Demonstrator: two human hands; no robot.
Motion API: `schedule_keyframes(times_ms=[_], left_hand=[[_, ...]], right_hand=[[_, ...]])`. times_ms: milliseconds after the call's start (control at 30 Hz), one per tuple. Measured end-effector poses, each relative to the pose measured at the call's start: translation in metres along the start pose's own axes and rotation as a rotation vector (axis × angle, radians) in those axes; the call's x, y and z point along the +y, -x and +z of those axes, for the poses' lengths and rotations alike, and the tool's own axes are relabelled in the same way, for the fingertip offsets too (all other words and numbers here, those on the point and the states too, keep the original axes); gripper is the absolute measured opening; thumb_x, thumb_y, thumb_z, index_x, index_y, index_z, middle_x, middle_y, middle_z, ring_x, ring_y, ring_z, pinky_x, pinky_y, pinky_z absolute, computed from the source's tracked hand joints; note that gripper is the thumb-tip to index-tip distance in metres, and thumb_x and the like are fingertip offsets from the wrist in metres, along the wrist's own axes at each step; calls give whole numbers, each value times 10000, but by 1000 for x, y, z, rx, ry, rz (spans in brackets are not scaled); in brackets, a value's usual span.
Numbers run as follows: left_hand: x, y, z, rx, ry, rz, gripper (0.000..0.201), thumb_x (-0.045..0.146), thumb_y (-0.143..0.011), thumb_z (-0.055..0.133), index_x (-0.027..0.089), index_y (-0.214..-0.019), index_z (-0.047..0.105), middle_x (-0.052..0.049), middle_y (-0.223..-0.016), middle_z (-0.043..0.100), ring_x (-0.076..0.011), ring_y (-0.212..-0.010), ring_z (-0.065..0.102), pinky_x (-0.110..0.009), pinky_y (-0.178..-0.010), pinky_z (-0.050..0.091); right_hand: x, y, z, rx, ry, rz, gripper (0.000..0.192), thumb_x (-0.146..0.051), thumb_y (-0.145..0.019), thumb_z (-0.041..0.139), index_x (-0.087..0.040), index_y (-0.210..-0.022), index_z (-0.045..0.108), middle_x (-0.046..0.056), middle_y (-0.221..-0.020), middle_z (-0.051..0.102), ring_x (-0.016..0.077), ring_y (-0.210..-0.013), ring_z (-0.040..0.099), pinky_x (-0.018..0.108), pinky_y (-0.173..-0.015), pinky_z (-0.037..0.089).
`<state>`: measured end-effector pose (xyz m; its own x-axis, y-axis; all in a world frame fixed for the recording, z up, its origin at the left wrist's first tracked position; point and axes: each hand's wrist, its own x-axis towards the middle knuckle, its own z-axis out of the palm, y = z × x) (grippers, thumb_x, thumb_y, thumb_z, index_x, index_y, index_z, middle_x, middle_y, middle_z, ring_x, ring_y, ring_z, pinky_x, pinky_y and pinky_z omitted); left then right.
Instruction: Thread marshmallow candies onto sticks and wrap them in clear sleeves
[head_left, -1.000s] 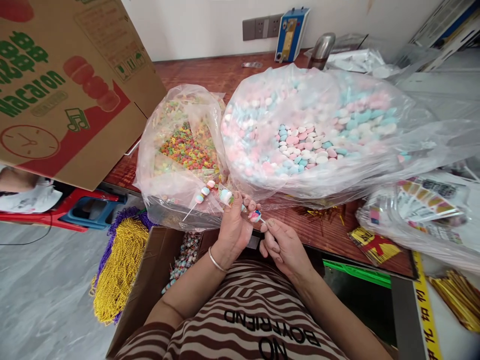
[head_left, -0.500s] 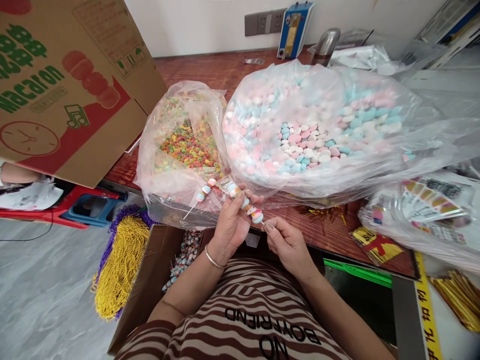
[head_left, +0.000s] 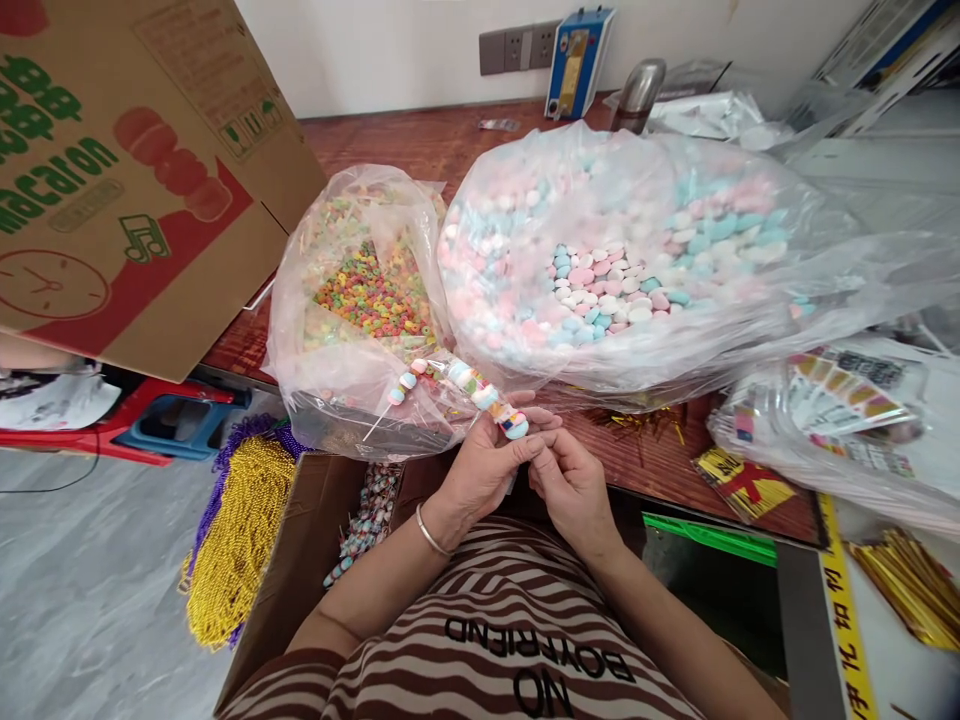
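A candy skewer [head_left: 486, 398] in a clear wrapper, strung with pastel and coloured pieces, slants up and left from my fingers. My left hand [head_left: 484, 470] is closed, thumb and fingers pinching just below its lowest piece. Close against it, my right hand [head_left: 574, 490] pinches at the same lower end; the stick or wrapper end there is hidden by the fingers. A second candy skewer [head_left: 405, 383] lies on the front of the clear bag of small coloured rings [head_left: 375, 290], its stick pointing down-left. Behind my hands is a big clear bag of pink, white and blue candies [head_left: 600, 290].
A cardboard box [head_left: 150, 200] stands at left. Below the table edge, an open carton [head_left: 262, 570] holds several finished-looking skewers [head_left: 371, 520]. Yellow bead strands [head_left: 240, 540] hang beside it. Packets of gold ties [head_left: 742, 480] and bagged labels [head_left: 855, 400] lie at right.
My left hand has slid down the skewer to its lower end, beside my right hand. More of the wrapped candy shows above the fingers. The view has shifted slightly.
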<state>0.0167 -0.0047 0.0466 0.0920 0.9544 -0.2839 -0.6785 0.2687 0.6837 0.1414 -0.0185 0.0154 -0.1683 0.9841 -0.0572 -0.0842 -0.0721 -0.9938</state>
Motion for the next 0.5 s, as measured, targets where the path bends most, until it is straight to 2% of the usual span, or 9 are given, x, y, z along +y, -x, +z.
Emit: schedule_keyframes(times_ms=[167, 267, 400, 500], left_hand=[[0, -1, -4, -12, -55, 46, 641, 175, -664, 893, 239, -1234, 606, -73, -1139, 746, -249, -1133, 703, -364, -989, 517], [1, -2, -5, 29, -117, 70, 643, 207, -701, 875, 236, -1270, 578, -86, -1133, 750, -254, -1074, 733, -366, -946, 550], [-1, -1, -3, 54, -115, 91, 713, 262, -758, 840, 244, -1382, 494, -105, -1177, 743, -267, -1087, 734, -383, -935, 567], [-2, 0, -3, 3, -85, 113, 728, 258, -790, 815, 266, -1426, 461, -110, -1275, 707, -272, -1183, 694, -407, -1013, 534]], right_hand=[[-2, 1, -2, 45, 126, -75, 265, -431, -992, 561, -215, -851, 621, -36, -624, 504, 110, -532, 408, 247, -492, 321], [-3, 2, -2, 80, 229, -154, 235, -372, -1007, 544, -211, -856, 625, -27, -650, 562, 113, -553, 470, 248, -534, 375], [0, 4, 1, 94, 381, -344, 143, -269, -1009, 535, -204, -933, 638, -6, -761, 680, 127, -639, 620, 239, -607, 469], [3, 5, 2, 117, 509, -490, 112, -194, -1006, 519, -202, -1035, 628, 5, -840, 729, 131, -688, 684, 233, -646, 507]])
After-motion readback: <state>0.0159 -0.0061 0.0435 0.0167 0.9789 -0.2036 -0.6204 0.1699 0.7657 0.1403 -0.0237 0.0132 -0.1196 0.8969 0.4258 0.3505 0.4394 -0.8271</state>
